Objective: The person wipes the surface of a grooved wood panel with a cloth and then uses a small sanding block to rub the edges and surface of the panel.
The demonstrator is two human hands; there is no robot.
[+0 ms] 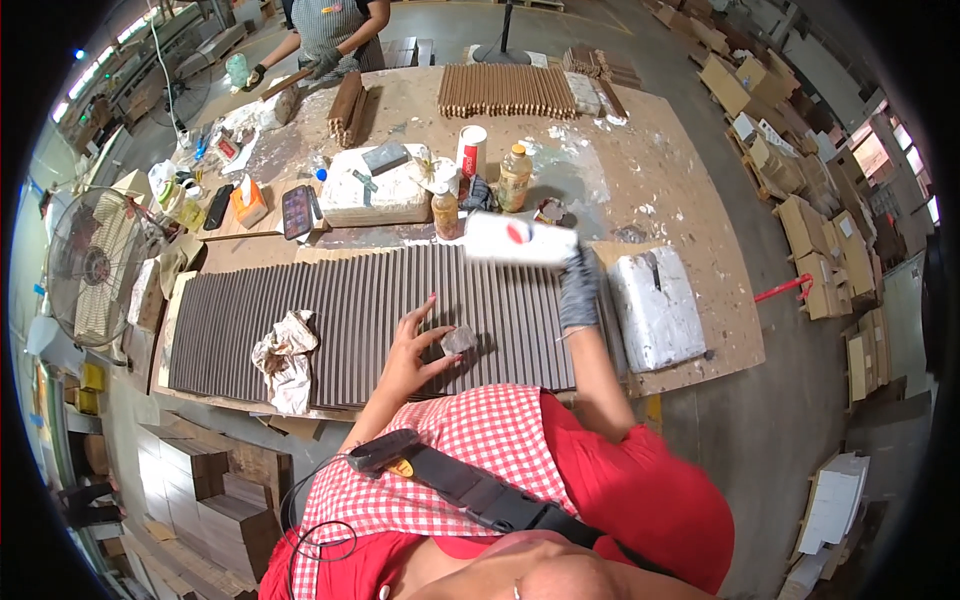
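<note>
My bare left hand point(405, 355) is over the middle of a wide row of dark grey-brown strips point(370, 310) laid side by side. A small grey block point(459, 342) sits between its thumb and forefinger, while the other fingers stretch away. My right hand point(577, 290), in a grey glove, grips a white container point(520, 241) with a red and blue round mark. This container is tilted on its side above the far edge of the strips and smeared by motion. A crumpled cloth point(286, 360) lies on the strips at the left.
A white-wrapped block point(657, 308) stands right of the strips. Beyond them are a white slab point(375, 187), two bottles point(514, 180), a red-and-white can point(471, 152) and a phone point(298, 212). Brown strips point(505, 90) lie farther back. A co-worker point(335, 40) stands across the table; a fan point(95, 265) is at left.
</note>
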